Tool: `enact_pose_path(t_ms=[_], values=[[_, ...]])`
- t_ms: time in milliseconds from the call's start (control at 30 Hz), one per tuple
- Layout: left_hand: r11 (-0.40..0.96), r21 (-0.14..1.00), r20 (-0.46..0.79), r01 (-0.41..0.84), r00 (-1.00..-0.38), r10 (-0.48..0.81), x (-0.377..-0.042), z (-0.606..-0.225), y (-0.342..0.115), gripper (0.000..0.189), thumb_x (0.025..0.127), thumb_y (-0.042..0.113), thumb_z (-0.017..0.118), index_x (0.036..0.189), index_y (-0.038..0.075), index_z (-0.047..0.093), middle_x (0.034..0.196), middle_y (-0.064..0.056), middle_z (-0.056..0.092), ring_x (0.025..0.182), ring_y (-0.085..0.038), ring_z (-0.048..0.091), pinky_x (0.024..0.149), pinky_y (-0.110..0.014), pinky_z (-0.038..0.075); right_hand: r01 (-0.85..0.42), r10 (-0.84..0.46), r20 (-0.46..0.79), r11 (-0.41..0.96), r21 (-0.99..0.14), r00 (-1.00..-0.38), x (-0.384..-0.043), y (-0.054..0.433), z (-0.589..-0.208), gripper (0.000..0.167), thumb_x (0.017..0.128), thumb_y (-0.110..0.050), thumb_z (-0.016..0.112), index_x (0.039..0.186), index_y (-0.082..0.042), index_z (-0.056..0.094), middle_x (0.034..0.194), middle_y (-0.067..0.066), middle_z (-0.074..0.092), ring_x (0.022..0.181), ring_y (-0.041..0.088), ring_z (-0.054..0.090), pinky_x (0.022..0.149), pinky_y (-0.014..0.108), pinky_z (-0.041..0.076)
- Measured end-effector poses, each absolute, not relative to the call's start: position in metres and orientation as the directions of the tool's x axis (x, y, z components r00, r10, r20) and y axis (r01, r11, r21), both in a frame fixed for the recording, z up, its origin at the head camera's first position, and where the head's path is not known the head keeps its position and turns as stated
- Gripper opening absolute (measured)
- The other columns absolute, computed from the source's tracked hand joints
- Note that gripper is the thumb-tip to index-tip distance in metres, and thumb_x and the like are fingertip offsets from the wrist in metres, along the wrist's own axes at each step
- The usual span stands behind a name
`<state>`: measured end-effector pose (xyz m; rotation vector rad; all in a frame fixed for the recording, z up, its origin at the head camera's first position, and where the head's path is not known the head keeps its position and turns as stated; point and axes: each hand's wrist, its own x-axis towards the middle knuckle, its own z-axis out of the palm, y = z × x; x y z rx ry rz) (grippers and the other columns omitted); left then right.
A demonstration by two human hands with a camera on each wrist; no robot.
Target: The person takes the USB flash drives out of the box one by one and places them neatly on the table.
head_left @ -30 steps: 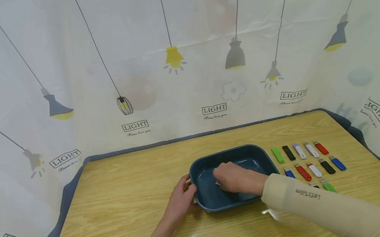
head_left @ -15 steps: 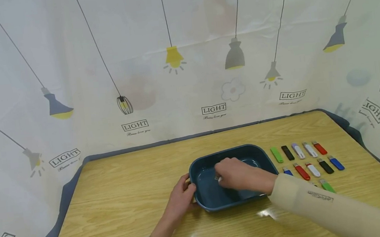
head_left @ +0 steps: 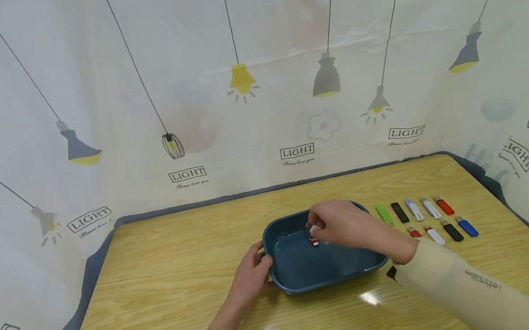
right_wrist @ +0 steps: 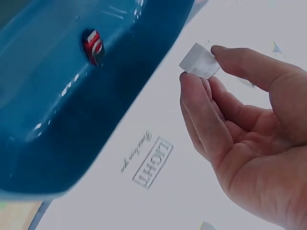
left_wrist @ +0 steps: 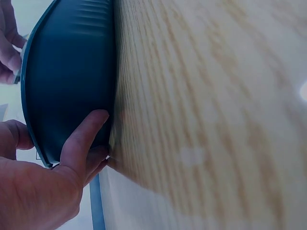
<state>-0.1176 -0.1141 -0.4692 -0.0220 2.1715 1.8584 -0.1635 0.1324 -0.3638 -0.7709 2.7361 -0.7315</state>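
Note:
A dark blue rectangular basin [head_left: 299, 278] stands on the wooden table. My left hand [head_left: 251, 275] holds its left end, with fingers against the outer wall [left_wrist: 72, 62] in the left wrist view. Above the basin, my right hand [head_left: 342, 224] pinches a small whitish square piece [right_wrist: 199, 61] between thumb and fingertips; its exact kind is unclear. Inside the basin, apart from the hand, lies a small red, white and black object [right_wrist: 93, 47], also visible as a red and white spot [head_left: 314, 241] below my right fingers. Part of the basin's right side is hidden by my right forearm.
To the right of the basin lie rows of USB sticks, among them green [head_left: 384, 214], black [head_left: 400, 212], red [head_left: 444, 205] and blue [head_left: 467, 227] ones. My right sleeve [head_left: 467, 278] covers the table's front right. A lamp-printed curtain [head_left: 241, 124] hangs behind the table.
My right hand has risen and moved back and to the right. The whitish piece in its fingers and the red object in the basin have come into sight. My left hand stays put.

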Motion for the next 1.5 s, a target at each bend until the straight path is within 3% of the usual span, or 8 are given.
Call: enact_pose_path(t_ms=[367, 867, 1500], values=[[0.163, 0.970, -0.209, -0.180, -0.961, 0.181, -0.119, -0.471, -0.115, 0.058, 0.104, 0.018, 0.048, 0.156, -0.004, 0.035, 0.153, -0.033, 0.044, 0.122, -0.041, 0.061, 0.083, -0.048, 0.062, -0.356, -0.455, -0.055, 0.761, -0.542, -0.889, -0.157, 0.178, -0.358, 0.020, 0.097, -0.016, 0.071, 0.111, -0.002, 0.071, 0.094, 0.000, 0.070, 0.083, 0.015, 0.064, 0.072, 0.035, 0.057], [0.165, 0.968, -0.217, -0.189, -0.961, 0.173, -0.119, -0.471, -0.114, 0.058, 0.103, 0.017, 0.048, 0.156, -0.004, 0.035, 0.154, -0.033, 0.042, 0.124, -0.042, 0.059, 0.084, -0.050, 0.062, -0.260, -0.336, -0.040, 0.796, -0.547, -0.941, -0.144, 0.241, -0.365, 0.027, 0.096, -0.018, 0.073, 0.112, 0.003, 0.069, 0.093, 0.002, 0.069, 0.082, 0.017, 0.064, 0.069, 0.035, 0.056], [0.154, 0.969, -0.218, -0.191, -0.959, 0.181, -0.119, -0.471, -0.114, 0.058, 0.103, 0.018, 0.048, 0.156, -0.004, 0.035, 0.154, -0.032, 0.043, 0.123, -0.041, 0.060, 0.083, -0.049, 0.062, -0.143, -0.215, -0.079, 0.839, -0.525, -0.973, -0.133, 0.316, -0.407, 0.025, 0.098, -0.018, 0.069, 0.109, 0.005, 0.069, 0.093, 0.003, 0.068, 0.085, 0.022, 0.066, 0.068, 0.036, 0.055]])
